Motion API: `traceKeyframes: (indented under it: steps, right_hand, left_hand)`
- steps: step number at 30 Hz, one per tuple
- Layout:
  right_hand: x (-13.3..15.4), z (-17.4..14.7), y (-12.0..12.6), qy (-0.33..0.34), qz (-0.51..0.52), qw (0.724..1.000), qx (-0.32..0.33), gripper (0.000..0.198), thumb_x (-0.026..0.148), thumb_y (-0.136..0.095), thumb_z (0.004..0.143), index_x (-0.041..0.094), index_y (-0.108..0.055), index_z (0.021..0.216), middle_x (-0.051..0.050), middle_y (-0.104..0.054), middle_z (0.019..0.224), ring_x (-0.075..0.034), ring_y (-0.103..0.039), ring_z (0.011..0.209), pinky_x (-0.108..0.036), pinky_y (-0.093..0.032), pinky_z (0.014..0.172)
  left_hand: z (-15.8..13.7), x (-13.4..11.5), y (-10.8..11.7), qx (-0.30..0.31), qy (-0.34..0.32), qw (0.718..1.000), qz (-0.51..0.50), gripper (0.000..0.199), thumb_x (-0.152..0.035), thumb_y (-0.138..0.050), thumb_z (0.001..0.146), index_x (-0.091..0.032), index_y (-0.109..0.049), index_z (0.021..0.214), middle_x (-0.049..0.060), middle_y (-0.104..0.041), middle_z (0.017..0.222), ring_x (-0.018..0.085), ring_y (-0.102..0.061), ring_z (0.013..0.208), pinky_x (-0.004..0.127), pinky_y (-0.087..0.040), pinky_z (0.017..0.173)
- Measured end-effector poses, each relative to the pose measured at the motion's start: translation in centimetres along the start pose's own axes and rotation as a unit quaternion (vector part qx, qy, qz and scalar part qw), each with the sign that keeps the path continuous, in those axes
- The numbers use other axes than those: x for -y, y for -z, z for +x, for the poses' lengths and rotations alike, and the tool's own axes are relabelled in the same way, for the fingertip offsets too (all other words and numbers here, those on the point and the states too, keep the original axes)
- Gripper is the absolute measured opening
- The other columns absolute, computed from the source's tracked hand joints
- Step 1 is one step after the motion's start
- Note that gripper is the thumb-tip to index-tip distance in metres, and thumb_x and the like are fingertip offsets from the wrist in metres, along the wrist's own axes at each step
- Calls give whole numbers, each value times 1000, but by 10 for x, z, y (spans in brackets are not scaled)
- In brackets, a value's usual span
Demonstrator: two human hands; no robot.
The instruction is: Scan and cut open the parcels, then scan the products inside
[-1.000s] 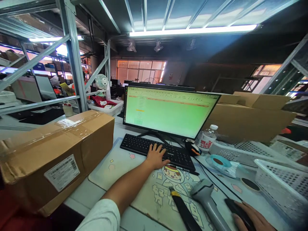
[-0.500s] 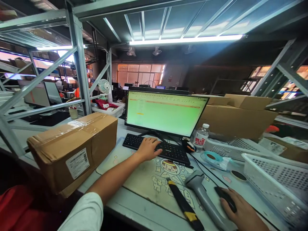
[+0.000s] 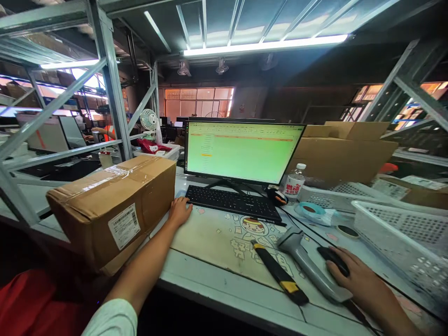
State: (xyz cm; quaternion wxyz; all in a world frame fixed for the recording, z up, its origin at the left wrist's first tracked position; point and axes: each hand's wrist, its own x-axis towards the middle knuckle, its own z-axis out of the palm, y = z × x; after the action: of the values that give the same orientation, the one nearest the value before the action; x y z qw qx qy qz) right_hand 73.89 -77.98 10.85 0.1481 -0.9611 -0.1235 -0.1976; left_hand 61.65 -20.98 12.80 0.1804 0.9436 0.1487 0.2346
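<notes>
Black mouse [image 3: 332, 256] is sitting gripped under right hand [image 3: 357, 273]; left hand [image 3: 179, 212] is lying loosely spread by left end of keyboard [image 3: 231, 201]; I'm finding screen [image 3: 241, 154] unreadable.

Keyboard [image 3: 233, 203]: black, lying flat, left end just beside the left hand [image 3: 179, 211]. Mouse [image 3: 333, 261]: black, partly covered, within the right hand [image 3: 357, 275].

Red-lettered bottle [image 3: 294, 184], white perforated basket [image 3: 373, 238], teal tape roll [image 3: 318, 210], white fan [image 3: 149, 119]
</notes>
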Motion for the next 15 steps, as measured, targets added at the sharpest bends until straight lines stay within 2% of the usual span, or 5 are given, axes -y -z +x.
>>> traceKeyframes:
  steps: [3,9,12,15]
  right_hand:
    - [7,-3,6,-9,36,999,31,82,71,-36,82,17,-59,140,-20,-58,150,-40,-62,133,-50,-52,110]
    - [8,0,7,-51,74,996,13,74,73,-43,76,20,-59,125,-22,-70,121,-43,-70,116,-53,-54,107]
    - [10,1,7,-19,76,997,5,68,69,-42,76,21,-62,119,-22,-68,129,-42,-66,126,-51,-47,116]
    - [10,0,8,-12,63,998,16,71,69,-42,77,21,-61,126,-21,-64,140,-42,-64,130,-51,-47,117]
  left_hand:
    - [0,0,-4,13,0,1000,-8,32,-34,-52,103,-22,-67,129,7,-67,139,27,-56,132,41,-42,114]
    - [0,3,-9,23,6,1000,-9,34,-35,-54,102,-22,-66,132,7,-61,148,28,-52,136,41,-40,116]
    - [-1,3,-10,29,12,1000,-5,39,-36,-56,101,-23,-63,137,8,-55,155,29,-49,140,42,-37,119]
    - [-2,2,-9,37,10,999,-1,44,-38,-57,101,-23,-60,142,9,-52,158,30,-48,142,43,-36,121]
